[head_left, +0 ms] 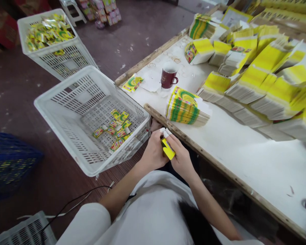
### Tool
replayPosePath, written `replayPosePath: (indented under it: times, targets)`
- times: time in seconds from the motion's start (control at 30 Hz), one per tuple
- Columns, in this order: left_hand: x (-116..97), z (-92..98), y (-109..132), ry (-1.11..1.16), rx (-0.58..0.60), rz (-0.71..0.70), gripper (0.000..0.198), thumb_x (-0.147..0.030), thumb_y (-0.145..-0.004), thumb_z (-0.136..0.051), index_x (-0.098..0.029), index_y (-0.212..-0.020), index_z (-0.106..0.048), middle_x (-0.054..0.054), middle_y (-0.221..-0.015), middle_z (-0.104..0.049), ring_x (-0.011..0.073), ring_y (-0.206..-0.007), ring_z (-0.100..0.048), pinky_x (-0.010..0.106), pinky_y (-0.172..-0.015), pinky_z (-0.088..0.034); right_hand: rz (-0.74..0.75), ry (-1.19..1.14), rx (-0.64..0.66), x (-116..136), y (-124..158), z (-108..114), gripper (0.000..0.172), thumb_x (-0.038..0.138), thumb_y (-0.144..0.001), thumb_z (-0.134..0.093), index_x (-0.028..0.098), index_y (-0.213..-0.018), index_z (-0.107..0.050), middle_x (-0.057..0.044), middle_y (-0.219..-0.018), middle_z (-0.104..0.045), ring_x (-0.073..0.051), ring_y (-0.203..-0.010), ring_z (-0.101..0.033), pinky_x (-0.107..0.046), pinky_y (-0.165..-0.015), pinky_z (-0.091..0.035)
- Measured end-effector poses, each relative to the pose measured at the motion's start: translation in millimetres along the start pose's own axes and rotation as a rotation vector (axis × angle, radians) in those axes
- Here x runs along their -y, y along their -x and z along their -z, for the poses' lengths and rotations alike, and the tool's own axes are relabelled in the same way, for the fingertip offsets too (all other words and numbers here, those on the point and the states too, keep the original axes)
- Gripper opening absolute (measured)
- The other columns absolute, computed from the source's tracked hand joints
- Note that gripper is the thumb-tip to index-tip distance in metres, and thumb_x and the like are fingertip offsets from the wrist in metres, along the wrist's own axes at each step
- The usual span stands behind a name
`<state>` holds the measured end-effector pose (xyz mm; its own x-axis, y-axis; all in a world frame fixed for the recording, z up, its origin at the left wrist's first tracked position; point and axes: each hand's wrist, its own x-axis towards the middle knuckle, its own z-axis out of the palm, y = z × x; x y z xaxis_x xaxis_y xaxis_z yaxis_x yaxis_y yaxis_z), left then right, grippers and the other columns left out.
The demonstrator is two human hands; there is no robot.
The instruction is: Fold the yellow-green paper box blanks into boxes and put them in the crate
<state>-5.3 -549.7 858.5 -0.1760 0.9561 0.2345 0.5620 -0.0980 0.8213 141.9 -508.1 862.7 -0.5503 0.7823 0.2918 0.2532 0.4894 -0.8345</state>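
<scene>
Left hand (pixel 155 150) and right hand (pixel 181 156) together, both gripping one yellow carton (pixel 168 149), just right of the white crate (pixel 66 126). Inside crate: small batch of formed cartons (pixel 121 134), apparently done. Farther right of crate: fanned bundle (pixel 185 107), yellow stacks (pixel 255 80), apparently unworked; most remains.

Forearms (pixel 210 206) are extended upward from the bottom of the frame; left hand (pixel 153 151) and right hand (pixel 181 156) are held close together, fingers (pixel 173 140) bent, near centre.
</scene>
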Motion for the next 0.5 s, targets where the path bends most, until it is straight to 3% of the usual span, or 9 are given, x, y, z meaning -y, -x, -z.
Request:
replayPosePath:
  times: [0.07,0.13,0.23,0.3,0.37,0.5]
  targets:
    - [1,0.6,0,0.009,-0.109,0.111,0.087,-0.033,-0.058,-0.084,-0.021,-0.132,-0.038,0.015,-0.126,-0.054,0.0346,-0.120,-0.056,0.052,-0.099,-0.049,-0.013,0.064,-0.152,-9,0,2,0.054,0.017,-0.097,-0.046,0.028,-0.150,-0.046,-0.010,-0.149,-0.055,-0.025,-0.137,-0.054,-0.045,-0.114,-0.047]
    - [2,5.9,0,0.171,-0.088,0.290,0.076,-0.039,-0.063,-0.084,-0.020,-0.125,-0.046,0.008,-0.106,-0.060,0.0261,-0.096,-0.064,0.042,-0.083,-0.054,-0.047,0.118,-0.258,-18,0,6,0.059,0.018,-0.098,-0.046,0.027,-0.155,-0.037,-0.013,-0.152,-0.050,-0.029,-0.140,-0.050,-0.052,-0.114,-0.046]
    - [3,17.5,-2,0.520,-0.087,0.475,0.049,-0.037,-0.071,-0.079,-0.021,-0.111,-0.055,-0.003,-0.080,-0.056,0.0132,-0.068,-0.058,0.026,-0.063,-0.049,-0.003,0.177,-0.177,-23,2,9,0.069,0.018,-0.097,-0.047,0.026,-0.161,-0.022,-0.013,-0.164,-0.031,-0.033,-0.150,-0.034,-0.057,-0.115,-0.042]
    - [4,23.2,-5,0.653,-0.196,0.505,0.045,-0.032,-0.069,-0.080,-0.021,-0.106,-0.057,-0.004,-0.081,-0.056,0.0107,-0.068,-0.057,0.023,-0.063,-0.048,0.069,0.190,-0.076,-22,5,8,0.075,0.014,-0.097,-0.044,0.028,-0.163,-0.009,-0.012,-0.167,-0.022,-0.032,-0.152,-0.029,-0.056,-0.115,-0.043]
    - [4,25.3,-8,0.718,-0.282,0.495,0.047,-0.029,-0.067,-0.083,-0.022,-0.105,-0.057,-0.004,-0.086,-0.058,0.0104,-0.073,-0.060,0.022,-0.066,-0.051,0.125,0.199,-0.062,-19,7,4,0.078,0.010,-0.097,-0.039,0.030,-0.163,-0.002,-0.011,-0.167,-0.023,-0.030,-0.151,-0.031,-0.053,-0.114,-0.046]
    - [1,22.1,-11,0.787,-0.293,0.497,0.050,-0.030,-0.068,-0.085,-0.022,-0.108,-0.055,0.000,-0.099,-0.063,0.0137,-0.086,-0.065,0.025,-0.074,-0.056,0.137,0.251,-0.114,-14,2,3,0.081,0.011,-0.096,-0.046,0.033,-0.162,-0.005,-0.010,-0.165,-0.029,-0.028,-0.148,-0.038,-0.048,-0.112,-0.050]
